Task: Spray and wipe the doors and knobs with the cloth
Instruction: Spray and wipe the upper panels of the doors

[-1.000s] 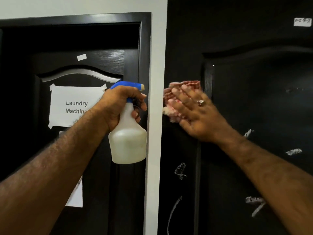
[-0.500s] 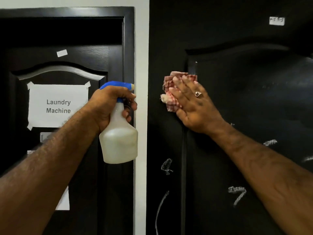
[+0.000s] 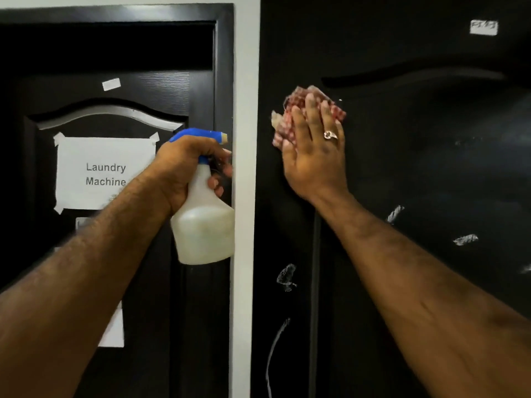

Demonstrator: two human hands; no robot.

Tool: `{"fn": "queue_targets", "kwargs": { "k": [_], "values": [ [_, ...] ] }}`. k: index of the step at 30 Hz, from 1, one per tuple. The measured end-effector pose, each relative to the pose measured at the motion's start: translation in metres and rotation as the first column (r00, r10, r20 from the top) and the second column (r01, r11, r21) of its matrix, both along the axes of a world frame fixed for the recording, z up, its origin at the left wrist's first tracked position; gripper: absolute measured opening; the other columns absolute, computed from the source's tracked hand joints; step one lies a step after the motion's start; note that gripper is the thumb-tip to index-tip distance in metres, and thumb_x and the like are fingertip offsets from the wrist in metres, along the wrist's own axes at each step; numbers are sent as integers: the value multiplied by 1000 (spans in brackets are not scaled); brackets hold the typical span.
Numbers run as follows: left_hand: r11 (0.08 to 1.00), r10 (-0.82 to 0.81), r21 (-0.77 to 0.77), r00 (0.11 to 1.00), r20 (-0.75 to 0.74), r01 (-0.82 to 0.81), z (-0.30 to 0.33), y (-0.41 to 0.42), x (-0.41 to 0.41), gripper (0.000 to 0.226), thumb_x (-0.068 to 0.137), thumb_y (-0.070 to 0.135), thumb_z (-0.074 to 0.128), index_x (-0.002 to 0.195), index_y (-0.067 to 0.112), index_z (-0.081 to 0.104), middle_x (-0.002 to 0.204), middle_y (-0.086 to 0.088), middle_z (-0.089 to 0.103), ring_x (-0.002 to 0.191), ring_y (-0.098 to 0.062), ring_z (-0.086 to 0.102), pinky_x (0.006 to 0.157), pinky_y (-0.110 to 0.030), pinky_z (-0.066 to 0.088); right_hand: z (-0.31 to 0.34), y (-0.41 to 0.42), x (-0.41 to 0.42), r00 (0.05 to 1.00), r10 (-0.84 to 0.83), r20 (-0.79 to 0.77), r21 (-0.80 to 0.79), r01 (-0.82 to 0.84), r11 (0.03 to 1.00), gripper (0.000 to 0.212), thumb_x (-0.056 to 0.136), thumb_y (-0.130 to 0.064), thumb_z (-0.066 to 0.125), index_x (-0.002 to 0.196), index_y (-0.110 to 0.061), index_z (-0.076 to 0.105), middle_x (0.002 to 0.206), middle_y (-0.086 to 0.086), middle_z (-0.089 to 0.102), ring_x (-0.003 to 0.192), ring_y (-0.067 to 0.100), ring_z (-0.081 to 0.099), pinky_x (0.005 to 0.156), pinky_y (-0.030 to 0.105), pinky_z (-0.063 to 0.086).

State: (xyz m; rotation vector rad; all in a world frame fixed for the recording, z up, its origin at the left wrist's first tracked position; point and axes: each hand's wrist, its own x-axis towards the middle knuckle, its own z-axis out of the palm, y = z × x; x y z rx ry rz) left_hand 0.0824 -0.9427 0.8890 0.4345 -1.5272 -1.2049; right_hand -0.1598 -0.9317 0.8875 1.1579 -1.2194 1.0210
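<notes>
The wiping step looks to be in hand on the right-hand door (image 3: 402, 196): the right hand (image 3: 314, 156) lies flat with straight fingers, pressing a crumpled red-and-white checked cloth (image 3: 290, 110) against the dark panel near its upper left corner. The left hand (image 3: 186, 168) is curled round the neck of a translucent spray bottle (image 3: 204, 225) with a blue head, held up in front of the white wall strip (image 3: 245, 196) between the two doors, a finger at the trigger. White smears (image 3: 286, 274) remain lower on the right door, so the next move probably calls for carrying the cloth down over them, with fresh spray if they resist. No knob is in view. The left door (image 3: 178, 81) carries a taped paper sign (image 3: 106, 173) reading "Laundry Machine"; a small white label (image 3: 483, 27) high on the right door is too blurred to read.
</notes>
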Motion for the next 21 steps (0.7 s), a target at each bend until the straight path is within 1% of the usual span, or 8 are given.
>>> {"fn": "queue_targets", "kwargs": {
  "k": [1,2,5,7,8,12,18,21],
  "values": [
    [1000,4,3,1000,-5,-4,3,-1,0,7,88,13,64,90,7,66,77,-14,66,46,-17,51,50,-30,52,11,-4,11,998,-1,57,-34,3,999,66,105,-42,41,167,-19,33,176,12,21,162,37,17,130,57,14],
    [1000,9,7,1000,-7,-9,5,-2,0,9,88,14,65,94,7,66,77,-13,66,47,-16,51,49,-30,53,15,-6,20,999,-1,50,-42,3,999,66,106,-42,39,167,-19,33,176,13,21,162,38,17,129,59,14],
    [1000,17,10,1000,16,-17,4,-4,-4,21,89,17,64,107,8,63,77,-10,67,48,-15,53,48,-31,54,-14,-8,15,977,16,-212,86,2,996,64,107,-42,39,168,-20,31,176,11,20,164,34,14,129,60,11],
    [1000,10,20,999,31,-10,0,-5,-8,20,89,17,64,108,9,63,77,-10,67,47,-15,53,48,-31,54,-31,0,-13,929,19,-368,113,24,993,63,107,-40,45,165,-19,37,175,11,25,163,33,18,129,59,15],
    [1000,3,28,999,34,-4,-2,-4,-12,18,90,17,64,106,10,64,78,-10,67,47,-15,53,49,-31,54,-32,4,-26,917,12,-399,107,33,994,62,106,-39,47,164,-19,39,174,11,27,163,33,20,129,59,17],
    [999,-19,29,999,35,18,-7,2,-37,12,87,11,64,99,7,65,76,-14,66,45,-18,50,52,-33,53,-29,25,-65,937,-18,-350,91,53,994,61,107,-39,49,164,-20,40,175,9,25,163,30,18,130,55,18],
    [996,-89,17,994,65,88,-9,16,-78,6,83,9,66,89,6,66,77,-17,62,47,-21,46,54,-34,50,-28,39,-97,957,-69,-282,70,92,993,60,107,-36,47,164,-18,39,175,11,24,163,33,17,130,57,17],
    [994,-109,5,992,67,109,-5,25,-96,6,83,8,66,87,7,62,75,-16,62,45,-21,45,52,-33,49,-26,45,-109,951,-88,-296,70,114,991,59,110,-39,42,165,-19,38,176,10,23,164,32,15,130,57,14]
  ]
}}
